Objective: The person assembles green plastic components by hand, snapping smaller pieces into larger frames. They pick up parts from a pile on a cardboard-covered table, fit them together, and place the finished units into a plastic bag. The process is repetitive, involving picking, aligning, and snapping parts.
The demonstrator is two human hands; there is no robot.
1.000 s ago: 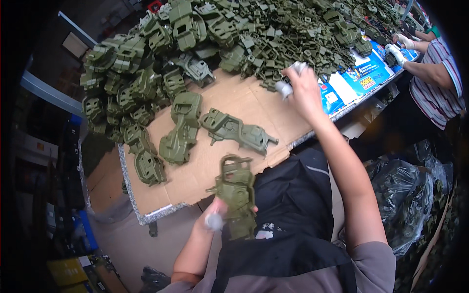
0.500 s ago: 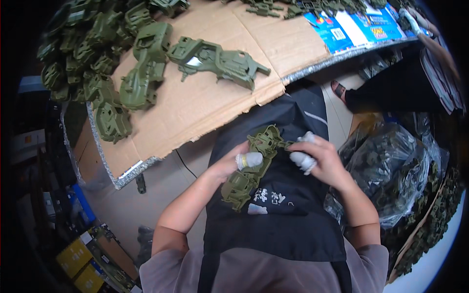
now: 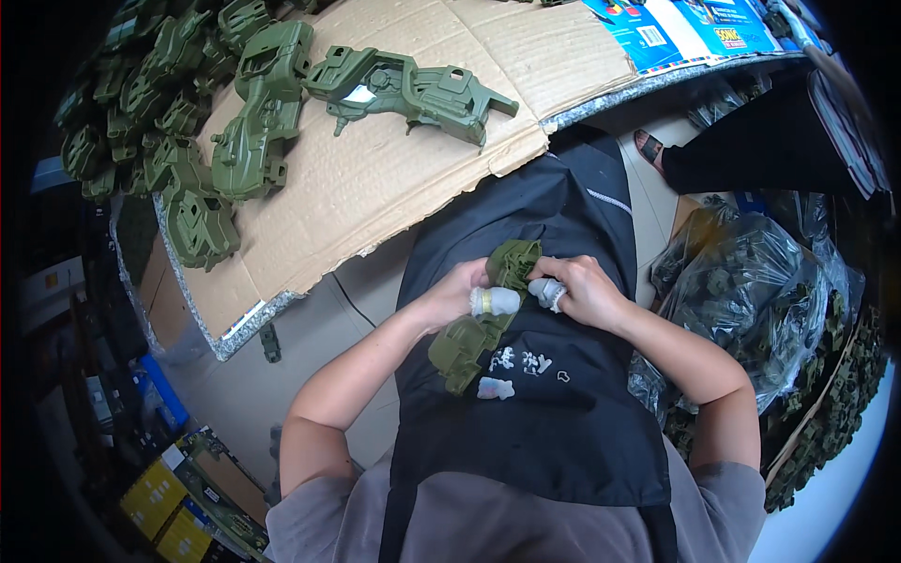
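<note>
An olive-green plastic toy vehicle body (image 3: 463,345) lies slantwise over my black apron, its upper end away from me. My left hand (image 3: 466,293) is closed round its upper half, the thumb in a white cloth cover pressed on top. At the far end of the body, my right hand (image 3: 579,289) is pinched, fingertips against the body's inner side and a white cover on its thumb. The small green part seen in those fingers earlier is now hidden behind them and the body.
A cardboard-covered table (image 3: 413,202) stretches ahead, with loose green bodies (image 3: 413,94) and a heap of similar ones (image 3: 141,94) at the left. Plastic bags of green parts (image 3: 741,291) stand at my right. A person's leg (image 3: 741,141) is at the far right.
My right hand has moved left against the body, its small green part going out of sight. The body has turned in my left hand. My view has shifted slightly.
</note>
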